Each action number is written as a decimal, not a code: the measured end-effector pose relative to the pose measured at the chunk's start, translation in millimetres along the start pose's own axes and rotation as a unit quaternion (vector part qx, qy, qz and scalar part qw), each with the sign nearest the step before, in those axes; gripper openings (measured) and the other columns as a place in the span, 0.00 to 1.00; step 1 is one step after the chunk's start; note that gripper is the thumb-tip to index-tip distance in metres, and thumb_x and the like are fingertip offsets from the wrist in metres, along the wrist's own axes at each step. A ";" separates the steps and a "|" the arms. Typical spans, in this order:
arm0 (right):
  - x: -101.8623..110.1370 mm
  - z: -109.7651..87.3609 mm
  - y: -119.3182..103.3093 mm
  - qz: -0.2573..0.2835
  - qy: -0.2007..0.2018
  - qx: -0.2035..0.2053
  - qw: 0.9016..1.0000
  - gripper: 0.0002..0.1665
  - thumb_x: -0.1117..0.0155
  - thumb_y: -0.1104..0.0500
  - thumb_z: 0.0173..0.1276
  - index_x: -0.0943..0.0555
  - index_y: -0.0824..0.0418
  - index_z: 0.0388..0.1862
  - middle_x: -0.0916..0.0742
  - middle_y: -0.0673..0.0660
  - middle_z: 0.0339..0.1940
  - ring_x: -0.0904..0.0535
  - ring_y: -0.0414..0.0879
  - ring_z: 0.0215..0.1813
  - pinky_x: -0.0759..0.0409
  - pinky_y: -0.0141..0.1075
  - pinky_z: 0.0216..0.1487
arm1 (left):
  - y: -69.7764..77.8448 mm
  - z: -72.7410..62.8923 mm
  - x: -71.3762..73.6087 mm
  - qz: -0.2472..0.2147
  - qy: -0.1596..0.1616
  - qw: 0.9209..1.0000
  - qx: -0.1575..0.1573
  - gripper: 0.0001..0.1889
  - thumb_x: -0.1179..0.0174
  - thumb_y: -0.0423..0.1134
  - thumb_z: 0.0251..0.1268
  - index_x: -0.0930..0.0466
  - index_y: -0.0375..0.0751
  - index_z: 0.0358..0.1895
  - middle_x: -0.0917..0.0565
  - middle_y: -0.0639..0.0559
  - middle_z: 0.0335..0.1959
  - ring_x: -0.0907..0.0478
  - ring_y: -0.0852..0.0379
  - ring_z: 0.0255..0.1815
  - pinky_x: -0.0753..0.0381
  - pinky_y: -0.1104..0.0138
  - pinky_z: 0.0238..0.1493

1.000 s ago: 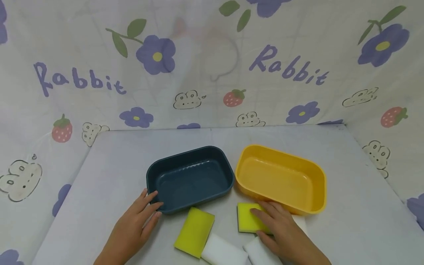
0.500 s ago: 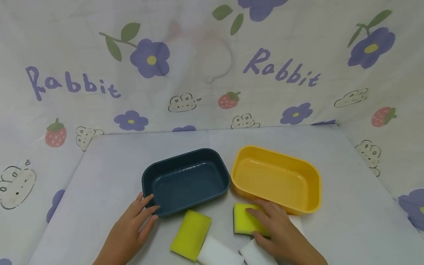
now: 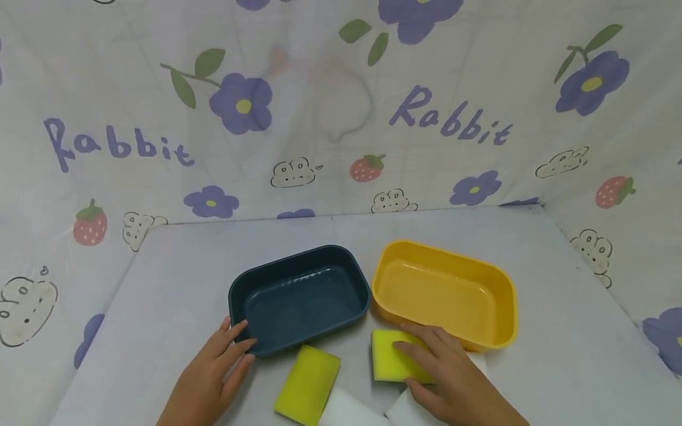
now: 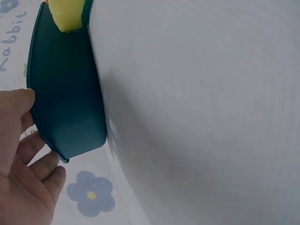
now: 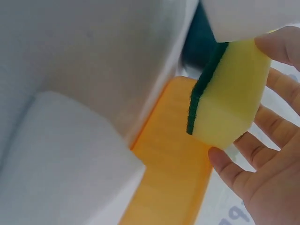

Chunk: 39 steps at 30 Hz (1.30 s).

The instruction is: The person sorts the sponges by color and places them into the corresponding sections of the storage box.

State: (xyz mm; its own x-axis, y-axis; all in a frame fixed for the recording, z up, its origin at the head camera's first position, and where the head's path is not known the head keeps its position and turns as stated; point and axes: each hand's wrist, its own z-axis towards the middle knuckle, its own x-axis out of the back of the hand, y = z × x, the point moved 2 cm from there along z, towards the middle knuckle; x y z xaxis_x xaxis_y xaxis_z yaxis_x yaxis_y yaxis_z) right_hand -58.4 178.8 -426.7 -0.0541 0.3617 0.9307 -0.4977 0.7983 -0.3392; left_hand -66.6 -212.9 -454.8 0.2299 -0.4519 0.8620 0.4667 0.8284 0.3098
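In the head view my left hand (image 3: 212, 367) holds the rim at the near left corner of a dark blue plastic bin (image 3: 298, 305). Its thumb lies outside the wall, with fingertips over the edge. My right hand (image 3: 447, 370) grips a yellow sponge (image 3: 393, 355) between thumb and fingers, just before a yellow plastic bin (image 3: 442, 284). The right wrist view shows this sponge's dark green scouring layer (image 5: 204, 89) on its underside. Another yellow sponge (image 3: 308, 381) lies before the blue bin. White sponge-like blocks (image 3: 351, 411) lie nearby, partly cut off by the frame.
Both bins stand side by side on a white table (image 3: 176, 266), their insides bare. A white block (image 3: 479, 361) lies partly hidden behind the right hand. Behind the table hangs a printed cloth (image 3: 319, 130) with flowers and the word Rabbit.
The head view has shifted slightly. My right hand's sponge has moved a little to the left and seems slightly raised. The left hand keeps its place on the blue bin.
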 end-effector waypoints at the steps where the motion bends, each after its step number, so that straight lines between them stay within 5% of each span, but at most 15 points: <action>1: 1.2 0.0 -0.4 -0.001 0.005 0.006 1.000 0.32 0.23 0.47 0.60 0.21 0.43 0.63 0.28 0.45 0.71 0.32 0.39 0.64 0.23 0.43 0.63 | 0.5 -0.3 -0.1 -0.001 0.000 1.000 0.000 0.15 0.30 0.38 0.63 0.15 0.45 0.54 0.25 0.48 0.68 0.33 0.39 0.71 0.23 0.48 0.59; 12: 9.8 2.4 -3.2 -0.001 0.037 0.033 0.999 0.32 0.22 0.49 0.57 0.21 0.44 0.62 0.28 0.43 0.71 0.31 0.39 0.63 0.22 0.42 0.62 | 2.5 -1.2 -0.1 -0.001 -0.019 0.999 0.026 0.15 0.31 0.39 0.65 0.14 0.45 0.54 0.25 0.49 0.68 0.35 0.40 0.73 0.24 0.48 0.61; 39: 27.2 35.6 -11.4 -0.008 0.079 0.116 0.990 0.33 0.22 0.53 0.57 0.20 0.49 0.63 0.26 0.48 0.71 0.31 0.47 0.66 0.24 0.48 0.62 | -0.9 -2.1 -4.2 0.001 0.001 1.000 0.015 0.14 0.30 0.40 0.64 0.14 0.47 0.52 0.24 0.49 0.67 0.33 0.40 0.71 0.21 0.51 0.57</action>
State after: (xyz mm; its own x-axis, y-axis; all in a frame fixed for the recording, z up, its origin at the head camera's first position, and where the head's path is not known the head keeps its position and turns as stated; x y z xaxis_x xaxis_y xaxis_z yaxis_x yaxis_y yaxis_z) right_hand -85.0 162.4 -392.6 0.0825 0.4353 0.8965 -0.6836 0.6793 -0.2669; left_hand -66.1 -212.4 -459.6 0.2330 -0.4505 0.8618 0.4395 0.8393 0.3200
